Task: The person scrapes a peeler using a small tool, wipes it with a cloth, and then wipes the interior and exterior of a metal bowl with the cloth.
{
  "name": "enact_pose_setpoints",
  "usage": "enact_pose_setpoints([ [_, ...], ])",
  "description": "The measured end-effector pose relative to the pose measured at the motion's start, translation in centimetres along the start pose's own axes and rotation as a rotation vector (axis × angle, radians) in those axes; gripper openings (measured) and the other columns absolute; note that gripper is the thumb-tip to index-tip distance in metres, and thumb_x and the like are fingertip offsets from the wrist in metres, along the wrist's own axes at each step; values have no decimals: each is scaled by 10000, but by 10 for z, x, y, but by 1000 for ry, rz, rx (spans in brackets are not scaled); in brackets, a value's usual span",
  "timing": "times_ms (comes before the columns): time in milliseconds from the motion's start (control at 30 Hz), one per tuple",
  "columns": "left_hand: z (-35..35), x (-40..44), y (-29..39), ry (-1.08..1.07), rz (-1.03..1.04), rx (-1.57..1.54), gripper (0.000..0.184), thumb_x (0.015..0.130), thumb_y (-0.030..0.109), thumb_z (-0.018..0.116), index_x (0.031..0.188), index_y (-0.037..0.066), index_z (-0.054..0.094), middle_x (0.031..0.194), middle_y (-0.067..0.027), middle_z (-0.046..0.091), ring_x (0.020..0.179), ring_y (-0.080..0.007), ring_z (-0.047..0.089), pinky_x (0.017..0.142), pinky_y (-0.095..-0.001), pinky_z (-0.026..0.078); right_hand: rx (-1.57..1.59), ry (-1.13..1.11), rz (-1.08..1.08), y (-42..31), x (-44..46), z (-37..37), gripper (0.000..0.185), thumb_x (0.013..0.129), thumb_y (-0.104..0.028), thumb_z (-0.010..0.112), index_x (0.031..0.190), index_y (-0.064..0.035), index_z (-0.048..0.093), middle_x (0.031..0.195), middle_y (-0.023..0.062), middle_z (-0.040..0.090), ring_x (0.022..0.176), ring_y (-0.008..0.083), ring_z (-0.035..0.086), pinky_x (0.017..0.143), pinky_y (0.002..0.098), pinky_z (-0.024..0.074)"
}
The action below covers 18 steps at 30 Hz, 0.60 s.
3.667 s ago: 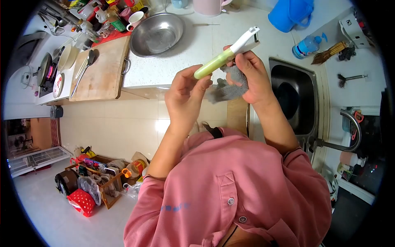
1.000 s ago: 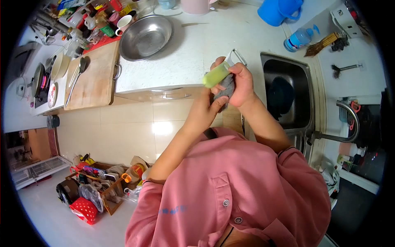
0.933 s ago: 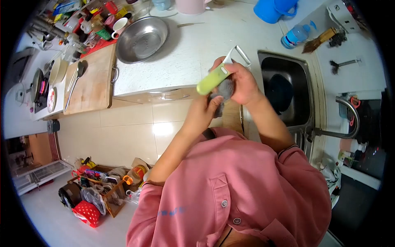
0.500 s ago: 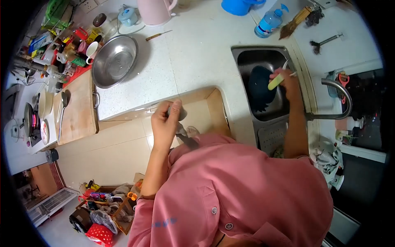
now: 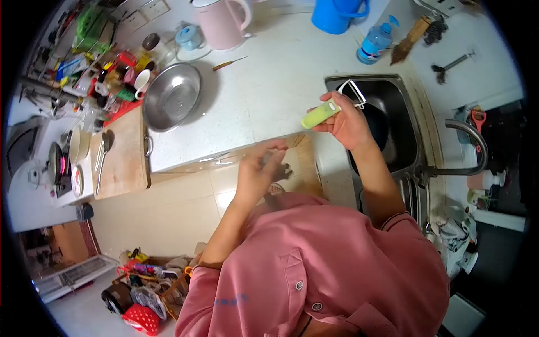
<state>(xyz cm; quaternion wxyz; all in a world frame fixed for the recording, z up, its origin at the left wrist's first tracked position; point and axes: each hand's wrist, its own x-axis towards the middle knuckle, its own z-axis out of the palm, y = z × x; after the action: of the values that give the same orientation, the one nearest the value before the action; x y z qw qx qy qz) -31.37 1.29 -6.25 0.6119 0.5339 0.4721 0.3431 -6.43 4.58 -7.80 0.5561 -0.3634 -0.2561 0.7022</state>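
Note:
My right hand (image 5: 352,124) is closed around the light-green handle of a peeler (image 5: 318,115). The white head of the peeler points up and right, over the near-left corner of the steel sink (image 5: 416,106). Inside the sink lies a dark blue-green object (image 5: 379,128), partly hidden by my right hand and forearm. In front of the counter edge, my left hand (image 5: 254,178) has its fingers curled and is smeared by motion. Something greyish shows between its fingers, too blurred to name.
A steel bowl (image 5: 173,96) and a thin wooden-handled tool (image 5: 229,63) rest on the counter. Left of them is a cutting board (image 5: 120,160) with a spoon. A pink kettle (image 5: 220,25), blue jug (image 5: 331,17) and soap bottle (image 5: 375,45) stand behind. The faucet (image 5: 469,126) arches at right.
My right hand has lifted the peeler from above the sink and brought it left over the counter edge. My left hand has shifted right, closer to it. The view has shifted slightly.

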Motion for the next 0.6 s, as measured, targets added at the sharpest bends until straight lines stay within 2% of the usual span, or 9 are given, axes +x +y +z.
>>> enact_pose_setpoints([
  [133,1,-4,6,133,112,-12,265,911,72,620,1166,-2,607,946,0,649,742,-42,524,674,-190,455,-27,-192,-3,11,3,42,333,995,-325,456,1148,-46,555,1049,243,652,985,318,665,784,377,575],
  [233,-4,-10,9,183,69,-70,290,900,126,654,1157,1,605,879,-31,643,682,-76,577,625,-222,498,-87,-333,-51,16,3,57,368,993,-335,469,1193,-35,541,1077,251,640,997,310,659,779,369,575],
  [367,-5,-16,10,255,119,-96,282,895,135,668,1143,11,616,832,-21,622,669,-64,570,567,-215,467,-81,-413,-42,15,4,66,381,982,-335,496,1212,-33,534,1123,246,623,1033,299,641,827,387,558],
  [400,-5,-17,11,268,88,-156,277,891,120,672,1142,17,619,818,-18,614,676,-65,572,567,-202,453,-68,-418,-29,15,5,68,376,978,-331,506,1204,-32,537,1129,241,622,1042,300,636,845,397,551],
  [500,-7,-21,11,339,170,-173,266,889,102,672,1139,24,623,805,-20,620,681,-69,573,592,-197,456,62,-428,17,24,8,72,359,962,-323,541,1179,-37,544,1132,224,624,1074,307,618,895,426,529],
  [600,-12,-23,11,420,311,-74,223,864,29,672,1083,14,630,957,-55,627,704,-80,576,614,-203,464,176,-407,50,37,10,79,354,972,-347,514,1172,-57,547,1163,194,614,1113,315,593,930,423,508],
])
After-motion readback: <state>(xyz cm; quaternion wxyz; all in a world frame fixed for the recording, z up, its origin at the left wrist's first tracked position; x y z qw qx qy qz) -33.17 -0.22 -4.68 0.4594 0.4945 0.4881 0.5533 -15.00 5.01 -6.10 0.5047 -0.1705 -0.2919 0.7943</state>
